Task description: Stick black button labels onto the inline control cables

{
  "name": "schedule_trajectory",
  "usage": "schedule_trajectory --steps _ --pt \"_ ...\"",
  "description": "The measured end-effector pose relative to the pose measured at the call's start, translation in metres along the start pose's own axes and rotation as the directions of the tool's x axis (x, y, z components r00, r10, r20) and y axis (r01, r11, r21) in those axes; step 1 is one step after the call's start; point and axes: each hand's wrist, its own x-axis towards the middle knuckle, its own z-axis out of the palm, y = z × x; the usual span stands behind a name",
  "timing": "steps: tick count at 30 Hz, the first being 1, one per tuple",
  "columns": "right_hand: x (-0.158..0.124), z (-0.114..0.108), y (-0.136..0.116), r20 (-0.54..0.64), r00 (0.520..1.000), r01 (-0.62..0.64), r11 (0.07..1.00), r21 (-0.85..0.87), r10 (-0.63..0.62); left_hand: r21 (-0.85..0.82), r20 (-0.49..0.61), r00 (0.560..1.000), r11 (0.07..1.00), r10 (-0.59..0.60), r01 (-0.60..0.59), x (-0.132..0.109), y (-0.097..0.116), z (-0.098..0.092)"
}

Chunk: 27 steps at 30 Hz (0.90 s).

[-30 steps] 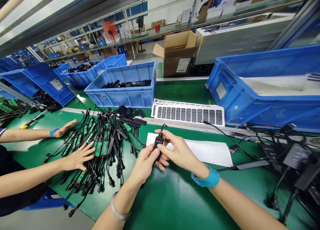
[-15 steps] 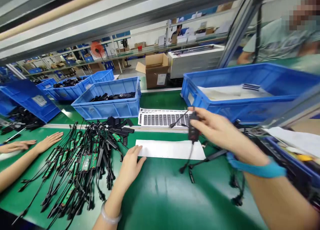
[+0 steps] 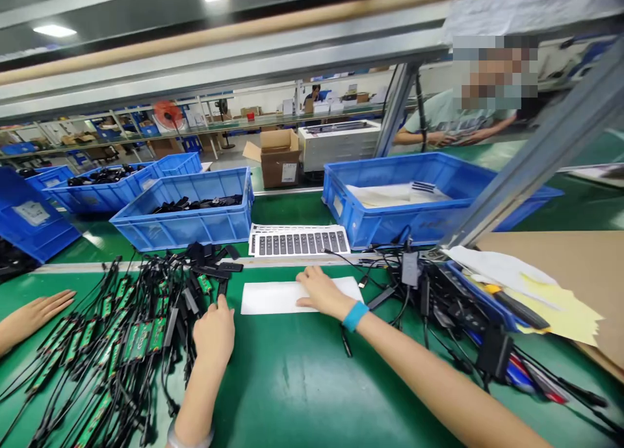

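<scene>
My left hand (image 3: 214, 331) is at the right edge of a heap of cabled green circuit boards (image 3: 139, 339). Its fingers are bunched, with the fingertips at the near end of a small black plastic casing piece (image 3: 223, 287); the thumb side is partly hidden. My right hand (image 3: 322, 293) lies over a blank white paper strip (image 3: 268, 298), fingers and thumb apart, with nothing visible in it. More black casing pieces (image 3: 230, 266) lie beyond my left hand. Right of the paper sits a tangle of black cabled devices (image 3: 409, 269).
Behind the paper lie sheets of grey labels (image 3: 302, 243). Blue bins stand at the back left (image 3: 188, 220) and back right (image 3: 390, 224). A co-worker's hand (image 3: 39, 315) rests at the left. A slanted metal post (image 3: 536, 136) and a yellow-and-black tool (image 3: 517, 305) are at the right.
My right hand has let go of the black cabled device and come left and down onto the paper. My left hand has moved from the paper's left end to the casing pieces. The view has shifted right.
</scene>
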Motion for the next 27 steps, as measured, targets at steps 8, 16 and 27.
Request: schedule_trajectory --steps 8,16,27 --pt "0.008 -0.082 0.021 -0.233 0.956 0.142 0.976 -0.165 -0.179 0.080 -0.192 0.978 0.994 0.083 -0.069 0.003 -0.015 0.008" --pt "-0.031 -0.193 0.140 -0.656 0.688 -0.464 0.883 -0.068 0.311 -0.068 -0.404 0.871 0.941 0.279 -0.332 0.016 -0.013 0.037" --pt "-0.141 0.003 0.039 -0.095 0.946 -0.314 0.949 -0.033 0.309 -0.162 0.274 0.614 0.665 0.740 -0.729 -0.025 0.076 -0.011"
